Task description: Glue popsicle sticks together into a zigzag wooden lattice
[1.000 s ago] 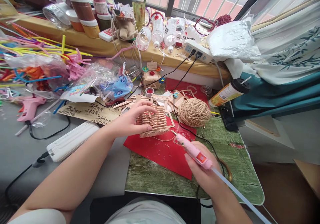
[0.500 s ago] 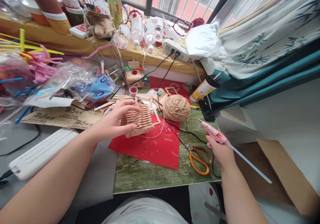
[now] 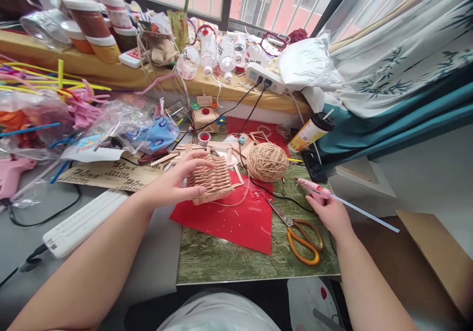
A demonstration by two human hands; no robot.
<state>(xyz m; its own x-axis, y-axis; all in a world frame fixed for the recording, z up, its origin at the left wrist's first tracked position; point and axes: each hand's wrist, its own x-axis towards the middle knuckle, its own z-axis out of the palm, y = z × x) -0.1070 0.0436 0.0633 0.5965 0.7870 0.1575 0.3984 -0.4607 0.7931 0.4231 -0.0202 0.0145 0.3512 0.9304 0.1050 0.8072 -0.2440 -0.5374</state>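
My left hand (image 3: 175, 183) is around the left end of a small box woven with twine (image 3: 212, 178), thumb along its near side and fingers across its top. The box sits at the back of a red sheet (image 3: 232, 225). At the table's right edge my right hand (image 3: 334, 217) holds a pink glue gun (image 3: 314, 187), its nozzle pointing left. A long translucent glue stick (image 3: 365, 214) sticks out of its rear. Orange-handled scissors (image 3: 295, 230) lie partly open to the left of that hand. Behind the woven box rests a ball of twine (image 3: 267, 161).
Craft sticks (image 3: 166, 157) lie scattered behind the box. A drink cup (image 3: 312, 130) leans at the back right. Black cords (image 3: 244, 99) run down from a power strip (image 3: 264, 77). Plastic bags and pipe cleaners crowd the left side. A small decorated box (image 3: 205, 119) stands at the back.
The whole view has shifted slightly. My right hand has tipped the glue gun, so the glue stick lies flatter than before. My left hand remains at the woven box.
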